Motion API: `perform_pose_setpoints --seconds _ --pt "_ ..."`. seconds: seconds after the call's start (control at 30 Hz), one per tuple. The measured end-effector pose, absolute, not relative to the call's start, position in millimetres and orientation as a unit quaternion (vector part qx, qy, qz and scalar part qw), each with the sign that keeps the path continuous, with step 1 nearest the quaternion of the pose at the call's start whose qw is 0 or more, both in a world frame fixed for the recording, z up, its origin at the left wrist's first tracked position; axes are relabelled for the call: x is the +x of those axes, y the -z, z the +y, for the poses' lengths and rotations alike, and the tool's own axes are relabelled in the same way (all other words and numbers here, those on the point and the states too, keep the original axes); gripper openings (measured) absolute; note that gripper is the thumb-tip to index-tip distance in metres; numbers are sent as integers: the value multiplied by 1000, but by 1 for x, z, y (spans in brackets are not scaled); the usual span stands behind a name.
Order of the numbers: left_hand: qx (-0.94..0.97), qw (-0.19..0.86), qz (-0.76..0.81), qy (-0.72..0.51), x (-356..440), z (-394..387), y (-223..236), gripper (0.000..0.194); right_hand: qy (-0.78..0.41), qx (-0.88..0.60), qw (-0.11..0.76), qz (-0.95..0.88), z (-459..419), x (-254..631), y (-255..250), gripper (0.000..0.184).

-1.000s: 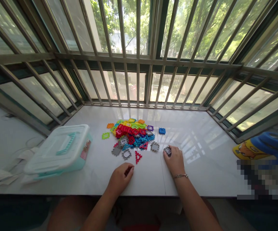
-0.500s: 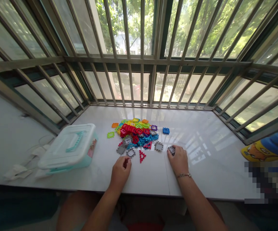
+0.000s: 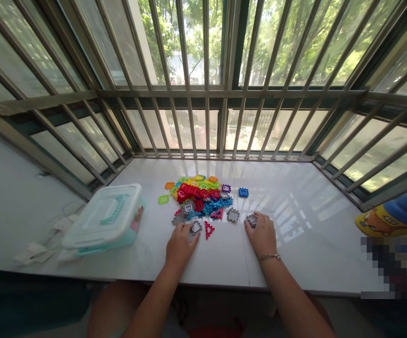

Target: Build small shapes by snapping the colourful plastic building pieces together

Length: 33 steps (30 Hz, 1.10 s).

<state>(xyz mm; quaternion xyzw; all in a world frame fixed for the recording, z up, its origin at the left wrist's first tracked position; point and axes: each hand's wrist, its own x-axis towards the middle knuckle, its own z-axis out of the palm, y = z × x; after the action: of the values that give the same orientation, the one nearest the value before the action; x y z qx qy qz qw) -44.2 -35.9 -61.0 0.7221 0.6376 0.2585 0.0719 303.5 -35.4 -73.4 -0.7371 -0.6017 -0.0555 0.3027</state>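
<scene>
A heap of colourful interlocking plastic building pieces (image 3: pixel 199 195) lies on a white marble sill (image 3: pixel 295 253). My left hand (image 3: pixel 181 246) is at the heap's near edge, its fingertips gripping a grey window piece (image 3: pixel 195 228). My right hand (image 3: pixel 262 233) is farther right, with its fingers on another grey window piece (image 3: pixel 252 220). Between my hands lie a red triangular piece (image 3: pixel 208 230) and a grey square frame piece (image 3: pixel 232 215). A blue piece (image 3: pixel 243 192) and a green piece (image 3: pixel 163 199) lie apart from the heap.
A lidded translucent plastic box (image 3: pixel 103 218) with a teal handle stands left of the heap. White papers (image 3: pixel 36 256) lie beyond it. A yellow and blue object (image 3: pixel 390 213) sits at the right end. Metal window bars (image 3: pixel 207 122) run along the sill's far side.
My left hand has moved forward onto the grey window piece, which has shifted slightly right. My right hand stays on its piece. The view has tilted slightly.
</scene>
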Motion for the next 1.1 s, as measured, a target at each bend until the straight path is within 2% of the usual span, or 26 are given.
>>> perform_pose_setpoints --seconds 0.07,0.23,0.37,0.53,0.7,0.93,1.1 --pt "720 72 639 -261 -44 -37 61 33 58 -737 306 -600 -36 303 74 46" --pt "692 71 677 -243 -43 -35 60 52 53 -740 310 -594 -36 304 74 54" --pt "692 95 676 -234 -45 -34 59 43 51 -743 310 -591 -36 305 75 59" --pt "684 143 644 -310 -51 -35 61 39 57 -740 314 -593 -35 306 77 61" --pt "676 200 609 -363 -55 -37 62 23 61 -729 321 -601 -35 306 78 61" --pt "690 229 541 -422 -59 -36 54 38 75 -724 325 -604 -38 303 74 62" --pt "692 243 541 -411 -61 -36 57 39 93 -716 336 -605 -39 301 71 62"
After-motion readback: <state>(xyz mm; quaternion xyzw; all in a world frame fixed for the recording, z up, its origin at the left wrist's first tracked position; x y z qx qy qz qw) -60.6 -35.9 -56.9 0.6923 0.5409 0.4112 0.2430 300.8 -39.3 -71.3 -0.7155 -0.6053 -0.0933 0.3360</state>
